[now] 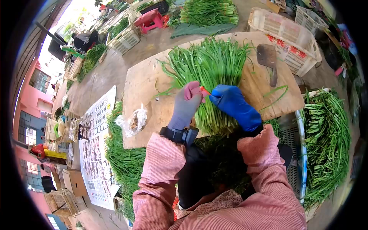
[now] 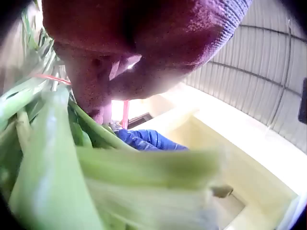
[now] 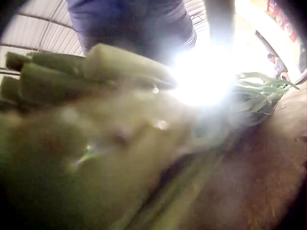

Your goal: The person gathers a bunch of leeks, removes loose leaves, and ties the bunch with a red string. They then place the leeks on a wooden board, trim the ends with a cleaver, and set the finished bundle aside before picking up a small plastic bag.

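A thick bunch of green chives (image 1: pixel 214 65) lies on the wooden board (image 1: pixel 149 80), cut stem ends toward the person. My left hand (image 1: pixel 187 101), in a grey-purple glove, pinches a red tie strip (image 1: pixel 205 91) over the middle of the bunch. The right hand (image 1: pixel 234 103), in a blue glove, grips the strip from the other side, its fingers close to the left ones. In the left wrist view the red strip (image 2: pixel 52 78) crosses the stems, and a length of it runs down toward the blue glove (image 2: pixel 151 140). Stems fill most of the right wrist view.
A cleaver (image 1: pixel 267 56) lies at the board's right, with stray leaves near it. A clear plastic bag (image 1: pixel 134 120) sits at the left edge. More chives are heaped left (image 1: pixel 124 149) and in a crate at right (image 1: pixel 326 145). A white plastic crate (image 1: pixel 285 40) stands beyond.
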The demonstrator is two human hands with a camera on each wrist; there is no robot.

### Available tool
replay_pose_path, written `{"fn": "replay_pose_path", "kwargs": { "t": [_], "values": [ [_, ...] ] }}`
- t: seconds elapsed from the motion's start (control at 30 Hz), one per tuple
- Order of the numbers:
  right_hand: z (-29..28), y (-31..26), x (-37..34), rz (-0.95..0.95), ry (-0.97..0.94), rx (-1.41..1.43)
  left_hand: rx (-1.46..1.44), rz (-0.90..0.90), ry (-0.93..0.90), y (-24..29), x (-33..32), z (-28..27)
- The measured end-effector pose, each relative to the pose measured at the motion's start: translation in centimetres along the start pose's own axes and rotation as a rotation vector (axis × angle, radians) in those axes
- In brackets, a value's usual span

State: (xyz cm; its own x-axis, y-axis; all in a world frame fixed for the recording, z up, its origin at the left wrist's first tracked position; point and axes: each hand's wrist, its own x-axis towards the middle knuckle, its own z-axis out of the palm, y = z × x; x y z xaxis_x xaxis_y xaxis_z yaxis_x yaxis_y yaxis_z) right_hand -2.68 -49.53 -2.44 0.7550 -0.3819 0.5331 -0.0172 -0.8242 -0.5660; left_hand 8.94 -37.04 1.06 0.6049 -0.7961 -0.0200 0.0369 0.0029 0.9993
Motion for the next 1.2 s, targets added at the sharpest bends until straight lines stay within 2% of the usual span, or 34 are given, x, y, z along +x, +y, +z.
{"fn": "replay_pose_path", "kwargs": {
  "t": [0.17,0.23,0.3,0.37,0.4,0.6,0.73,0.8,0.83,0.93,1.0,1.03,1.1,1.13,1.2],
  "values": [
    [0.4,0.4,-0.1,0.018,0.034,-0.057,0.106,0.070,0.019,-1.2,0.0,0.8],
    [0.4,0.4,-0.2,0.034,0.045,-0.066,0.257,0.189,0.063,-1.9,0.0,1.1],
    [0.4,0.5,-0.2,0.049,0.046,-0.088,0.328,0.220,0.076,-2.5,-0.2,1.5],
    [0.4,0.5,-0.2,0.052,0.049,-0.068,0.321,0.454,0.081,-2.9,-0.8,2.2],
    [0.3,0.3,-0.2,0.054,0.047,-0.048,0.598,0.469,0.097,-2.0,-1.3,2.2],
    [0.1,-0.2,-0.8,0.046,0.141,0.119,0.712,0.459,0.033,-1.2,-0.7,1.8],
    [0.3,0.0,-0.7,0.037,0.168,0.091,0.693,0.501,-0.041,-0.6,0.3,1.3],
    [0.2,0.0,-0.7,0.035,0.173,0.123,0.550,0.266,-0.106,-0.5,0.9,1.1],
    [0.1,0.0,-0.7,0.036,0.177,0.125,0.554,0.267,-0.108,-0.2,1.0,1.0],
    [0.1,0.1,-0.6,0.022,0.174,0.102,0.720,0.363,-0.133,1.8,1.0,1.0],
    [0.2,0.5,-0.5,-0.020,0.101,-0.102,1.131,0.336,-0.264,4.1,1.2,1.4],
    [0.3,0.7,-0.4,-0.012,0.101,-0.100,1.132,0.332,-0.271,4.8,1.3,1.9],
    [0.7,0.9,-0.1,-0.091,0.129,-0.039,1.427,0.648,-0.371,6.4,1.2,2.9],
    [1.1,1.1,-0.2,-0.086,0.133,-0.035,1.526,0.553,-0.434,7.4,1.1,4.0],
    [1.9,1.4,-0.2,0.011,0.258,0.378,1.568,0.600,-0.491,7.8,1.0,5.3]
  ]
}}
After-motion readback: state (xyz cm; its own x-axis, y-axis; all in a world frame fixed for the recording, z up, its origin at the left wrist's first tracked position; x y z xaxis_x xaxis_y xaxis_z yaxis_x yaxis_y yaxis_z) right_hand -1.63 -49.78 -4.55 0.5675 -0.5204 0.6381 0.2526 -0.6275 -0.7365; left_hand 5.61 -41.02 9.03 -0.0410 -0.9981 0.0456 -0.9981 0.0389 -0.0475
